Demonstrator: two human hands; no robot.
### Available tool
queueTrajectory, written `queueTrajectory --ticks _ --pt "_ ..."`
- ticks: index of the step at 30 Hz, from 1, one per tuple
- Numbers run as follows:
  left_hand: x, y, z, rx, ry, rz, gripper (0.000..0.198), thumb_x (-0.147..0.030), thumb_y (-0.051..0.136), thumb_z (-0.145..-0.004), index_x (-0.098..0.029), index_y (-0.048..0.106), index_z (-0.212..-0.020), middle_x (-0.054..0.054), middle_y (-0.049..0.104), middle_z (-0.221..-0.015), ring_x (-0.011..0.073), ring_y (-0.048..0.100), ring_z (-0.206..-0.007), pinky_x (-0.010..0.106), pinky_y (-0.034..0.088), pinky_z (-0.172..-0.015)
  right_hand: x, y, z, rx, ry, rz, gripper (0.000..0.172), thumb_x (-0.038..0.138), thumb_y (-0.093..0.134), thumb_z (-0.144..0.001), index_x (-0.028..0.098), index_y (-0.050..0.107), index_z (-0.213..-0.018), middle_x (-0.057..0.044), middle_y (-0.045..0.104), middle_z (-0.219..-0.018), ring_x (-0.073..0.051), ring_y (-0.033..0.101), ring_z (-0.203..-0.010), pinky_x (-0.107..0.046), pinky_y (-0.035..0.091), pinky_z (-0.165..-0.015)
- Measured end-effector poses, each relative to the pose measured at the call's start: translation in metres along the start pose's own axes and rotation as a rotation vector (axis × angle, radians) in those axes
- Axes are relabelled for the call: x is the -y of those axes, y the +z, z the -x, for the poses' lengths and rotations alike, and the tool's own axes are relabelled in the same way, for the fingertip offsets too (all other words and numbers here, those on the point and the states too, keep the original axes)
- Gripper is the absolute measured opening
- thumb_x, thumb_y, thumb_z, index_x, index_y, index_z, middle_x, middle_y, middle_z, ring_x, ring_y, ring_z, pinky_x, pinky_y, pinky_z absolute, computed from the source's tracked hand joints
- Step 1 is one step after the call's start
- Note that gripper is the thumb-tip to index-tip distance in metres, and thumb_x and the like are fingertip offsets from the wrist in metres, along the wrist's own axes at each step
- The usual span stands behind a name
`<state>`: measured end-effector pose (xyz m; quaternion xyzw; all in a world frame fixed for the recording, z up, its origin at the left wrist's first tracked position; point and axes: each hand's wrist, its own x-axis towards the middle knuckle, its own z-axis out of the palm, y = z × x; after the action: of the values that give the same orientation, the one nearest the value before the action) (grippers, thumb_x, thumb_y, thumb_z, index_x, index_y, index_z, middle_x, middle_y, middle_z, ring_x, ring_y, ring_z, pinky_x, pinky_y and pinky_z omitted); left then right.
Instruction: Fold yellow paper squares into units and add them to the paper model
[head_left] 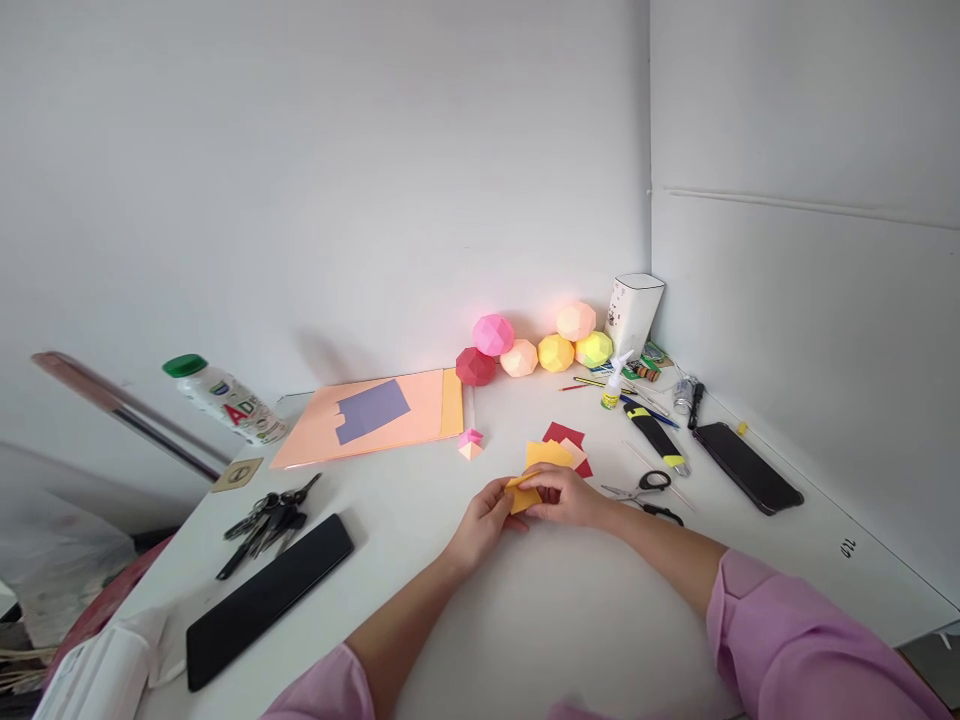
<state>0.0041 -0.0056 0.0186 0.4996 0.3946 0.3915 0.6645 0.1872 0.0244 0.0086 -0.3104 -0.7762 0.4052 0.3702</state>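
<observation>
Between my hands is a small piece of yellow-orange paper (523,497), which seems partly folded. My left hand (484,517) pinches its left side. On the right side and upper edge, the fingers of my right hand (564,496) are closed on the same paper. Just beyond my hands lie a yellow paper square (547,453), a pale peach square (575,452) and red paper (564,433), overlapping. A small pink and peach folded paper piece (470,444) sits to the left of them.
Scissors (646,490), a utility knife (655,437) and a glue bottle (613,388) lie or stand at right, near a phone (748,467). Several faceted paper balls (519,357) line the wall. Left are paper sheets (300,440), keys (274,520), a black slab (270,600) and a white bottle (232,402).
</observation>
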Motion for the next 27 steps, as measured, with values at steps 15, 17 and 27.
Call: queueTrajectory --ticks 15,17,27 --pt "-0.002 0.0 0.001 -0.008 -0.006 -0.003 0.034 -0.042 0.05 -0.083 -0.018 0.059 -0.106 0.007 0.064 -0.102 0.019 0.063 -0.08 0.033 0.054 -0.07 -0.008 0.003 0.001 0.01 0.07 -0.108 0.035 0.026 0.074 -0.066 0.018 0.064 -0.098 -0.008 0.056 -0.104 -0.01 0.055 -0.064 -0.025 0.049 -0.055" --pt "-0.002 0.0 0.001 -0.008 -0.004 -0.012 0.036 -0.043 0.049 -0.084 -0.018 0.059 -0.106 0.007 0.063 -0.101 0.0185 0.062 -0.079 0.033 0.054 -0.07 -0.009 0.003 0.001 0.012 0.054 -0.086 0.033 0.025 0.073 -0.067 0.017 0.064 -0.098 -0.009 0.057 -0.104 -0.012 0.056 -0.068 -0.025 0.049 -0.056" --pt "-0.005 0.001 0.002 0.01 -0.02 -0.006 0.034 -0.042 0.051 -0.083 -0.016 0.058 -0.104 0.007 0.066 -0.096 0.0204 0.063 -0.084 0.033 0.052 -0.07 -0.002 -0.003 -0.001 0.041 -0.035 -0.038 0.027 0.034 0.064 -0.078 0.019 0.067 -0.099 -0.01 0.06 -0.103 -0.02 0.058 -0.092 -0.033 0.051 -0.073"
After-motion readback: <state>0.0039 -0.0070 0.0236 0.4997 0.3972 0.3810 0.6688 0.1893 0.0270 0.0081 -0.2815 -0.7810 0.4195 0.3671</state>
